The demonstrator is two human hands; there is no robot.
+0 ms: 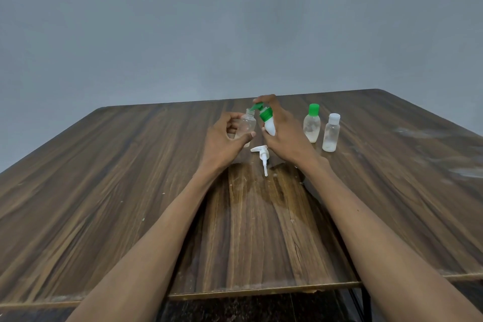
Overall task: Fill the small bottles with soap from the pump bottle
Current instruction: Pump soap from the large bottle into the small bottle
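**A:** How do I pour this well?

**B:** My left hand (230, 133) has its grip curled round the open small bottle (246, 125), upright above the desk (130, 191). My right hand (281, 128) holds the white soap bottle (269, 123) just beside it. I'd keep spout over mouth, squeeze gently — a spill looks likely otherwise.

**A:** Which way does it point?

**B:** Long axis tilted, green flip cap (257, 107) up-left toward the small bottle's neck. The pump head (261, 157) lies on the desk — unused.
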